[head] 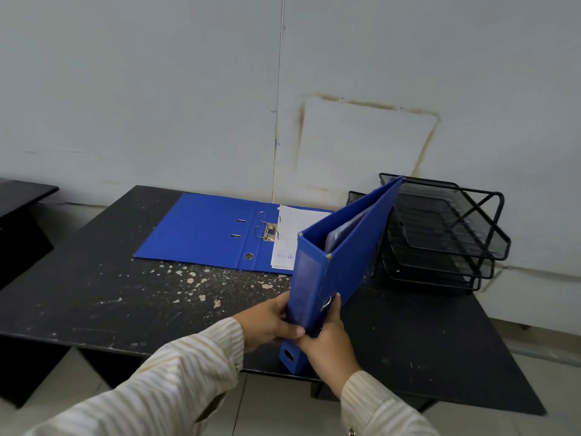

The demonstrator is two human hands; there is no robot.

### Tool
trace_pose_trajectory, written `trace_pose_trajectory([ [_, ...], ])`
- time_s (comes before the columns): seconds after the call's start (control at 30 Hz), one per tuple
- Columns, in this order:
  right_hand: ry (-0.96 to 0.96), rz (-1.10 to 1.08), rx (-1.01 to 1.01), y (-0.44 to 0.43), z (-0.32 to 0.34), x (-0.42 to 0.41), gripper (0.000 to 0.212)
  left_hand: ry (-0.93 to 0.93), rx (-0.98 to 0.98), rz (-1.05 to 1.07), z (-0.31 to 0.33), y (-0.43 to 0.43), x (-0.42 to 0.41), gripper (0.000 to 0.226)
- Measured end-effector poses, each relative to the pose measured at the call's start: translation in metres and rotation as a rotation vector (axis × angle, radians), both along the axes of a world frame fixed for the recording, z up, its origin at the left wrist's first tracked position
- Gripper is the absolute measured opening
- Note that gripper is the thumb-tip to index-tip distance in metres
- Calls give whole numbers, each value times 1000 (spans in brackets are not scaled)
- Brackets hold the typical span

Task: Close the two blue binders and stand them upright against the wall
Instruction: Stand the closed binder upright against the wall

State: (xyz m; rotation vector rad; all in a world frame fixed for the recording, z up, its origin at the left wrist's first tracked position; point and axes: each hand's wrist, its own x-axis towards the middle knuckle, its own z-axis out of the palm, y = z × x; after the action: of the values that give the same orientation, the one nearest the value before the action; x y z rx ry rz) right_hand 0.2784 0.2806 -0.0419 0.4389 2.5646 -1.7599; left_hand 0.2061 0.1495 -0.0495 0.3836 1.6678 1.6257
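Note:
I hold a closed blue binder (341, 247) above the near part of the black table (125, 297), spine toward me, its far end raised and tilted right. My left hand (272, 322) grips the spine from the left and my right hand (327, 338) grips it from the right, low near the finger hole. A second blue binder (201, 231) lies open and flat at the back of the table near the wall (157, 105), its metal rings showing and white papers (292, 234) on its right half. The held binder hides part of those papers.
A black wire-mesh stack of paper trays (440, 234) stands at the back right of the table, close beside the raised binder. The tabletop has chipped pale patches in the middle. Another dark table (22, 196) sits at the far left.

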Motion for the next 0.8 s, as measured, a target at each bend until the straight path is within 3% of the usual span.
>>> trace_pose_trajectory([
  [0.07, -32, 16, 8, -2, 3, -2, 97, -32, 25, 42, -4, 2, 4, 64],
  [0.23, -87, -53, -90, -6, 4, -8, 56, -37, 75, 94, -7, 3, 12, 61],
  [0.5, -32, 61, 107, -20, 18, -11, 78, 40, 76, 199, 8, -13, 15, 57],
  [0.8, 42, 138, 82, -57, 31, -43, 72, 106, 97, 317, 23, -54, 2, 54],
])
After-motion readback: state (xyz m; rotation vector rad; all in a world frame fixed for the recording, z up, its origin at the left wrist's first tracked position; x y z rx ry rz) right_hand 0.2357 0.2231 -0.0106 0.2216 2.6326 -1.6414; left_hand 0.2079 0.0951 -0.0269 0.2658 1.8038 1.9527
